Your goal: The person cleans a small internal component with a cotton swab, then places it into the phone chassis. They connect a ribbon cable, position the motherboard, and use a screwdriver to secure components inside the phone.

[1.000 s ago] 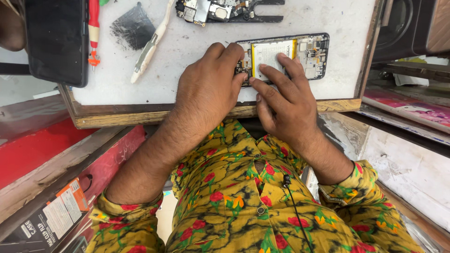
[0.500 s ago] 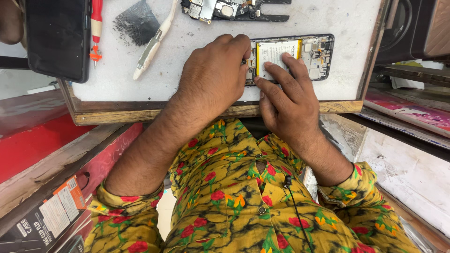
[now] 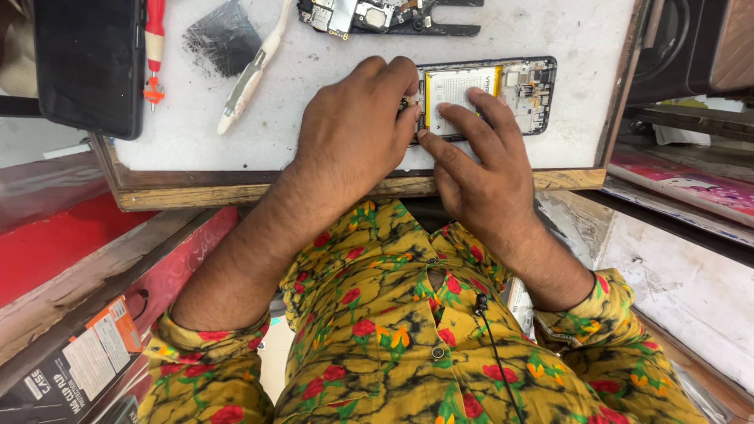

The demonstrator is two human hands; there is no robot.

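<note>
The left hand (image 3: pixel 357 129) lies knuckles-up on the white, scuffed work board (image 3: pixel 550 31), its fingers curled down onto the left end of the opened black smartphone with its back cover off (image 3: pixel 491 94); whether anything is pinched under those fingertips cannot be told. The right hand (image 3: pixel 483 169) is spread open, index and middle fingertips pressing flat on the phone's pale rectangular battery (image 3: pixel 459 90).

Against the picture half a second earlier, both hands sit in nearly the same places; the left hand has shifted slightly further over the phone's left edge, and the phone itself has not moved.

The phone's shell holds the battery at its left and middle and small grey circuit parts at its right end. Its long axis runs left to right, parallel to the wooden front edge of the board, open side up.

Farther out lie a detached black phone frame with circuit board (image 3: pixel 385 16) at the top, a white plastic pry tool (image 3: pixel 251 71), a dark crumpled cloth (image 3: pixel 220 35), a red-handled screwdriver (image 3: pixel 155 47) and a black screen panel (image 3: pixel 86 63).
</note>
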